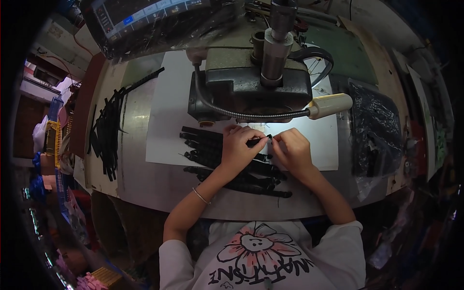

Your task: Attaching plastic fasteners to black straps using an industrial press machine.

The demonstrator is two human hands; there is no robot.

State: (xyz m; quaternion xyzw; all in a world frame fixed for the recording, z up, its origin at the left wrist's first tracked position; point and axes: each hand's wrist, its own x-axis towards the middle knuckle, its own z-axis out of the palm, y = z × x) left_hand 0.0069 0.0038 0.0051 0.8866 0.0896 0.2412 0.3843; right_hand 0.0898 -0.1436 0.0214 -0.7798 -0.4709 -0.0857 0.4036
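Note:
My left hand (237,149) and my right hand (294,151) meet in front of the machine head, fingertips almost touching. Pinched in the left fingers is a narrow black strip (252,142), which looks like fabric strap. Its small dark end reaches the right hand's pinched thumb and forefinger, which close on it. Beneath both wrists lies a pile of black strips (261,167), some with knotted or folded ends, running from left to right. Part of this pile is hidden by my left hand and forearm.
A dark machine head (251,87), apparently a sewing machine, overhangs the white sheet (166,106). A lit gooseneck lamp (331,105) crosses its front. More loose black strips (108,128) lie at left. A plastic bag (374,130) lies at right; a plastic-covered screen (145,21) stands behind.

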